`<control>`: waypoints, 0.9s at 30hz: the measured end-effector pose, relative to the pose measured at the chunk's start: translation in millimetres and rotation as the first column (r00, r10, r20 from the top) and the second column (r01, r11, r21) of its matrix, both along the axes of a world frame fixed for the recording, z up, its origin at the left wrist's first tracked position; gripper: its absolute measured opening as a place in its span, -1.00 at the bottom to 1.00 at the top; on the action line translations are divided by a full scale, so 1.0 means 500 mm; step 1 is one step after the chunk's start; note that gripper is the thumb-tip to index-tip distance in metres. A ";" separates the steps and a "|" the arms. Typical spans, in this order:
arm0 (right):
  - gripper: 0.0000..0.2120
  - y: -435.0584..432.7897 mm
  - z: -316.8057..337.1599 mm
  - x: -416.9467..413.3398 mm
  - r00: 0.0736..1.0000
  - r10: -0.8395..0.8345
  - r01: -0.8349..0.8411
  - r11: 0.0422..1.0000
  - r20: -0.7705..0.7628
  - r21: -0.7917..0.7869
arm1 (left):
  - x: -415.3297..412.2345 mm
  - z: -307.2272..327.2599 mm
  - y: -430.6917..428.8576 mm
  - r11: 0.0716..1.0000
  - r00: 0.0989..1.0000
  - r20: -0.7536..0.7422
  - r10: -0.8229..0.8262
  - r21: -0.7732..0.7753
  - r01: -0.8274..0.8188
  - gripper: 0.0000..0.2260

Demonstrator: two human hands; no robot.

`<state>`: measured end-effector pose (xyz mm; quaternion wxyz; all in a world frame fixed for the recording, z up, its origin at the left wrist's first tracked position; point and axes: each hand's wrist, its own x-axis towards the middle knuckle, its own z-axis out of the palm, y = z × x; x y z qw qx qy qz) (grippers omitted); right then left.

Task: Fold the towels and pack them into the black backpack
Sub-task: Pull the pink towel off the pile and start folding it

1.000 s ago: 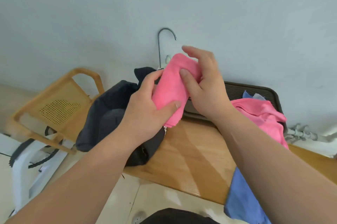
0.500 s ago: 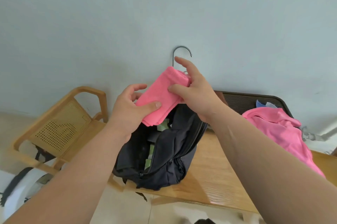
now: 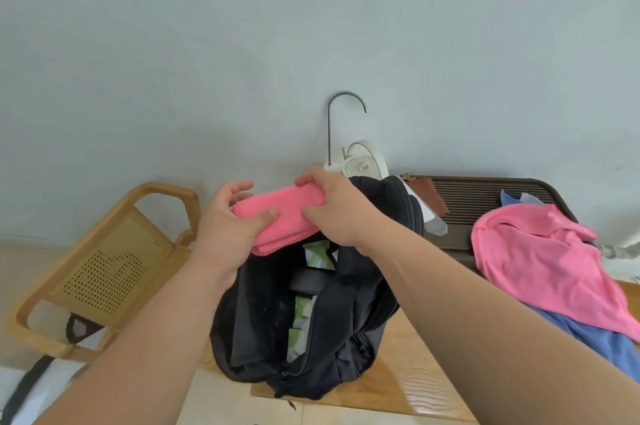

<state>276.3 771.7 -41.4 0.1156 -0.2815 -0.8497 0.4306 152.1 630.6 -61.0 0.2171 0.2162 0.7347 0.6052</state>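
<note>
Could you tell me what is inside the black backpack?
Green-and-white packets show in the open backpack. What lies deeper is hidden by its dark walls and the folded pink towel held above.

Folded pink towel (image 3: 277,218) held over open blk backpack (image 3: 332,338)

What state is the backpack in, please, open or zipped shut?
Open: the backpack gapes wide, with green items visible inside, below the folded towel.

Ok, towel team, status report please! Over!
Left hand and right hand both grip the folded pink towel. Towel over the open black backpack, not in yet. Green items inside the opening, maybe in the way.
</note>
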 end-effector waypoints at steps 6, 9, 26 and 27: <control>-0.65 -0.006 -0.027 -0.036 0.983 -0.160 0.154 0.986 0.089 0.068 | -0.083 -0.040 0.062 0.971 0.963 -0.199 -0.181 -0.194 0.142 -0.54; -0.65 -0.011 -0.034 -0.054 0.962 -0.217 0.197 0.972 0.167 0.130 | -0.134 -0.059 0.087 0.930 0.909 -0.252 -0.331 -0.249 0.270 -0.56; -0.45 -0.118 -0.195 -0.170 0.567 -0.572 0.554 0.797 0.593 0.239 | -0.263 -0.231 0.064 0.442 0.372 -0.255 -0.892 -0.662 0.605 -0.51; -0.45 -0.112 -0.224 -0.177 0.567 -0.609 0.627 0.756 0.555 0.189 | -0.264 -0.230 0.059 0.435 0.391 -0.222 -0.893 -0.647 0.626 -0.49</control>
